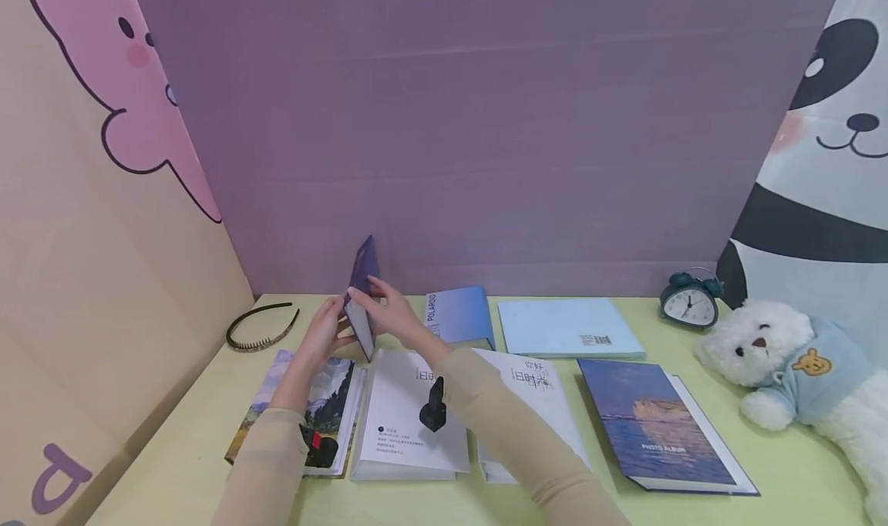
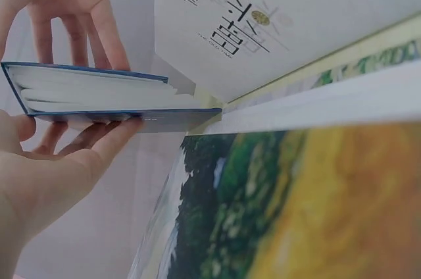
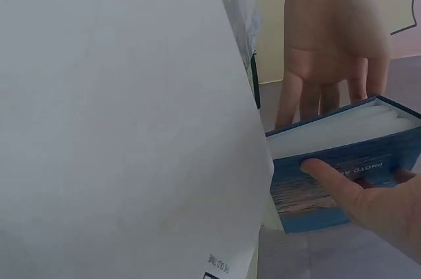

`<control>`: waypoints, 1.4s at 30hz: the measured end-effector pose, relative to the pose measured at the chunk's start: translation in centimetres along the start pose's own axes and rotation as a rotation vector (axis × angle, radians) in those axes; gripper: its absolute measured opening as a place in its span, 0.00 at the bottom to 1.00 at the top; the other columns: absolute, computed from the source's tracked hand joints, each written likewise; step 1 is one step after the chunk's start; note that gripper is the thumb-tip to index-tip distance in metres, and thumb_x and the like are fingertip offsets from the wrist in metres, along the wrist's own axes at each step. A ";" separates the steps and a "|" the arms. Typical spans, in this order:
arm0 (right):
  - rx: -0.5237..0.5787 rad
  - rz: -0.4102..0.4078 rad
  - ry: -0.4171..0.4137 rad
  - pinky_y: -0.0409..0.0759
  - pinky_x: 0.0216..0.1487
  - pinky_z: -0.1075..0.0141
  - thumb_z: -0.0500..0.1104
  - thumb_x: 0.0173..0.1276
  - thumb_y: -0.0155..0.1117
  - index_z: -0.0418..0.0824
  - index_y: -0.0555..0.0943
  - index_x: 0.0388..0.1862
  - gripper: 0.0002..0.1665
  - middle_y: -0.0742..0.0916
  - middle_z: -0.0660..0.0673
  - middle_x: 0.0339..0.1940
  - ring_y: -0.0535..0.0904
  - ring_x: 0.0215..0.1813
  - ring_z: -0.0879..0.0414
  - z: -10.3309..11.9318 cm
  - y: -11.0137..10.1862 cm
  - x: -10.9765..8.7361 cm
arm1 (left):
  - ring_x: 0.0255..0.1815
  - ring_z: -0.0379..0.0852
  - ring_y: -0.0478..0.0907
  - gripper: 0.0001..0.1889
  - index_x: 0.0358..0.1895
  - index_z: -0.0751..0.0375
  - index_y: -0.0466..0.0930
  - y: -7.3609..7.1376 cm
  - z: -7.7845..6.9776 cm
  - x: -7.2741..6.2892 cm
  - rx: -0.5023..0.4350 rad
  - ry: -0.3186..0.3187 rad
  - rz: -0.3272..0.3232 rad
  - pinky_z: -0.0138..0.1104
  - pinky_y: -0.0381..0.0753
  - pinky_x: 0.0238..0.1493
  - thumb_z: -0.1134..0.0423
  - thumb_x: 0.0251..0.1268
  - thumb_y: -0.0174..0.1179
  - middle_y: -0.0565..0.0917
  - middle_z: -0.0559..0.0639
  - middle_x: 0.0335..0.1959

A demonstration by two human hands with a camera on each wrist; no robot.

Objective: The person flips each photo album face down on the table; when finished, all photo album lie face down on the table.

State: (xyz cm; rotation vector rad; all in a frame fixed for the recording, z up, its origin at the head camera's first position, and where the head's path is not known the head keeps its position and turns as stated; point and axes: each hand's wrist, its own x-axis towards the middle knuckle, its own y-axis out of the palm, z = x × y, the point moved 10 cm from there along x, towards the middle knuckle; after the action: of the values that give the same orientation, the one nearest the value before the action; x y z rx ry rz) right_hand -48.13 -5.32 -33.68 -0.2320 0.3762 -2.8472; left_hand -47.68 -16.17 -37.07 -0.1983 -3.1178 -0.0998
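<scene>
Both hands hold a small blue photo album (image 1: 364, 268) on edge at the back left of the table, its white page edges facing the head camera. My left hand (image 1: 324, 328) grips it from the left side. From the right, my right hand (image 1: 391, 310) holds it, the thumb on the cover in the right wrist view. That cover (image 3: 329, 183) carries the lettering PHOTO ALBUM. Just in front lie a book with a painted landscape cover (image 1: 331, 402) and a white album (image 1: 409, 441), slightly raised at its near side.
A second white album (image 1: 537, 395) and a larger photo album (image 1: 652, 426) lie to the right. Behind them are a blue Polaroid book (image 1: 461, 316) and a pale blue book (image 1: 562, 325). A headband (image 1: 262, 345), alarm clock (image 1: 688, 304) and plush bear (image 1: 770, 341) flank them.
</scene>
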 end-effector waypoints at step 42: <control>-0.105 -0.211 0.056 0.79 0.54 0.56 0.46 0.60 0.68 0.30 0.58 0.71 0.46 0.72 0.32 0.65 0.77 0.57 0.42 -2.5 -4.5 -1.1 | 0.71 0.64 0.54 0.25 0.69 0.70 0.59 0.5 2.5 -0.1 0.476 -0.070 0.135 0.53 0.60 0.68 0.61 0.74 0.45 0.59 0.68 0.70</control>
State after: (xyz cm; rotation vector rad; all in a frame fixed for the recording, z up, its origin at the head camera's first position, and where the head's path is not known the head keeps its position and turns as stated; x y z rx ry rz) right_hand -48.62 -0.21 -35.00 -0.2242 0.5440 -3.0499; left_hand -47.55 -15.56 -39.52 -0.4028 -3.0667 0.6540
